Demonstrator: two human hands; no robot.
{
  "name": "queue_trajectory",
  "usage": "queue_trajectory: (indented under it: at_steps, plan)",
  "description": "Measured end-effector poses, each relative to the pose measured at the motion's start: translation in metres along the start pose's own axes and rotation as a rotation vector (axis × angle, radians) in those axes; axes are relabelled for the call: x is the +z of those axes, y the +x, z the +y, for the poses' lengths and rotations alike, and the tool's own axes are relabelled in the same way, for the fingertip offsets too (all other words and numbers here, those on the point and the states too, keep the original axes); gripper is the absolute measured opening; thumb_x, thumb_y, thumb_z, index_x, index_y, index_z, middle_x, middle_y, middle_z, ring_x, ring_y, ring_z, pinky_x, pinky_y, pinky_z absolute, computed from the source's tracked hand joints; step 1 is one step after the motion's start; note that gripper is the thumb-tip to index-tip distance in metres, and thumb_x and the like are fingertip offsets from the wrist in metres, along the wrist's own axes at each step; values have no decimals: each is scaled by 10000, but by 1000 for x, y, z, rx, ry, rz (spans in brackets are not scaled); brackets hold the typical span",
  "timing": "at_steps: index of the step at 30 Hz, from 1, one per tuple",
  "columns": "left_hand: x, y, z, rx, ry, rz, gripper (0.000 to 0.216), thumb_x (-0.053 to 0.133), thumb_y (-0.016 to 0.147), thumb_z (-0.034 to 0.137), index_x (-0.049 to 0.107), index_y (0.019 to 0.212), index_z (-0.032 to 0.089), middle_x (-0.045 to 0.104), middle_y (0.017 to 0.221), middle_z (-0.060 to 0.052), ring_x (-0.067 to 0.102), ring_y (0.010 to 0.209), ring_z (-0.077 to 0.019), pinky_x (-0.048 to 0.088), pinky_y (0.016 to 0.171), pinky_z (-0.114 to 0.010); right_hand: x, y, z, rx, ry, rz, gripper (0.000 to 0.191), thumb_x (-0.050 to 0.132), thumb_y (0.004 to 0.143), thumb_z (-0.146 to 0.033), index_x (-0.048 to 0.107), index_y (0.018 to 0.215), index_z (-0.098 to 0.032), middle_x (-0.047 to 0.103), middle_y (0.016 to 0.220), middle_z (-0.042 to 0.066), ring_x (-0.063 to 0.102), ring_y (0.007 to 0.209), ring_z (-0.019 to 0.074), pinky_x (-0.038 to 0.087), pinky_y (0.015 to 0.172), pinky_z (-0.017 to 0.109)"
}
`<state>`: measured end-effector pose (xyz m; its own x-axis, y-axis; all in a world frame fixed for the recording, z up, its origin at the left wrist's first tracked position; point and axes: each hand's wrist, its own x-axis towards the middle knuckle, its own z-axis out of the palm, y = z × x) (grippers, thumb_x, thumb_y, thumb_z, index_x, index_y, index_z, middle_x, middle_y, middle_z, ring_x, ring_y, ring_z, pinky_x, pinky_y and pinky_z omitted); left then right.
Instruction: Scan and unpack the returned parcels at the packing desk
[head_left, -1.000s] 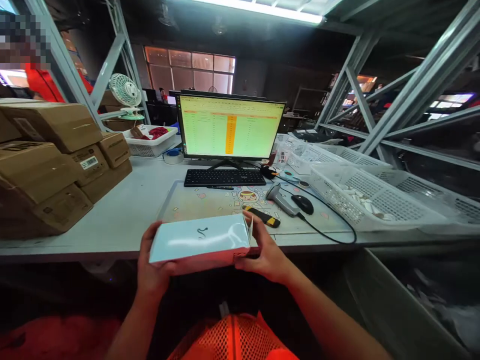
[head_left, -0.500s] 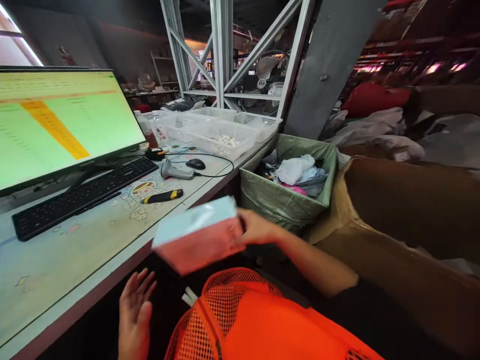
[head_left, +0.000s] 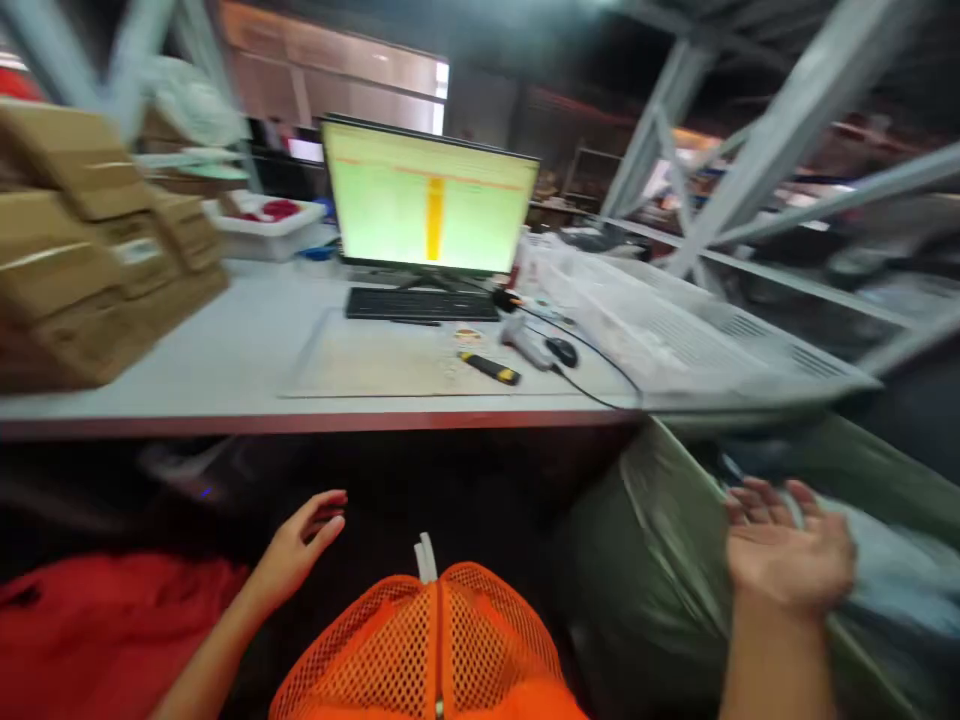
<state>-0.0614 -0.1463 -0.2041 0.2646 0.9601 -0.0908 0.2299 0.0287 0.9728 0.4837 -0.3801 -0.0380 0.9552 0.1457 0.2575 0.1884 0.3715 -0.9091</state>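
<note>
My left hand hovers below the desk's front edge, fingers apart and holding nothing. Close by on its left lies red cloth. Palm up and empty, my right hand is over the green-lined bin, its fingers loosely spread. Pale plastic wrapping shows in the bin beside that hand. The pink and white box is nowhere in view.
On the desk stand a monitor, a keyboard, a black-and-yellow cutter, a scanner and a mouse. Cardboard boxes are stacked at left; white baskets stand at right.
My view has swung left to face the desk. The pink and white box has left my right hand, which is now open over the bin. My left hand stays empty.
</note>
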Motion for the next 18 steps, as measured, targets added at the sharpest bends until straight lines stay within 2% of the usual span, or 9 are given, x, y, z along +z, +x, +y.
queue_trajectory:
  at_steps: [2,5,8,10,12,15,16,18]
  plan:
    - [-36,-8,-10,-11,39,176,757,746,662,822,740,1121,220,792,1172,-131,760,1119,-342,623,1020,-482,85,-35,28,57,-3,-313,359,699,781,-590,641,971,-290,703,861,79,702,643,237,549,511,381]
    - [-91,-28,-38,-82,124,417,777,689,628,856,719,1075,221,809,1076,-123,778,1047,-345,633,987,-484,205,-116,49,87,22,-784,504,773,795,-578,584,1134,-256,724,880,37,706,651,205,579,544,336]
    - [-133,-54,-68,-193,282,573,732,552,676,873,698,994,230,812,1027,-135,789,1015,-354,635,975,-490,303,-197,56,-51,-35,-1278,463,726,897,-544,596,1219,-237,740,992,65,738,774,206,636,684,378]
    - [-149,-72,-84,-311,399,645,658,487,757,822,692,944,225,808,1038,-159,785,1044,-362,634,970,-486,352,-242,60,-226,-66,-1527,426,676,943,-513,610,1254,-229,747,1053,95,748,886,228,644,808,426]
    - [-159,-86,-100,-463,444,703,543,519,843,713,709,933,213,803,1070,-168,769,1103,-353,623,988,-457,392,-279,64,-442,-111,-1670,420,645,964,-495,628,1278,-216,748,1136,131,743,995,257,626,915,476]
    - [-179,-97,-141,-684,402,754,346,594,947,493,744,1033,194,802,1136,-134,745,1155,-268,591,1026,-357,443,-325,79,-798,-168,-1752,516,611,984,-545,653,1347,-180,692,1340,204,672,1248,342,543,1090,566]
    - [-186,-99,-160,-757,387,766,321,607,973,446,744,1082,177,794,1163,-142,738,1160,-256,581,1033,-354,457,-338,86,-904,-188,-1759,579,593,994,-582,646,1393,-166,650,1415,228,617,1340,377,496,1144,596]
    - [-198,-102,-198,-878,372,773,347,625,1016,425,715,1189,137,762,1229,-145,725,1164,-253,566,1060,-430,474,-360,98,-1071,-239,-1780,714,545,999,-673,599,1501,-167,557,1537,251,511,1456,439,428,1192,657]
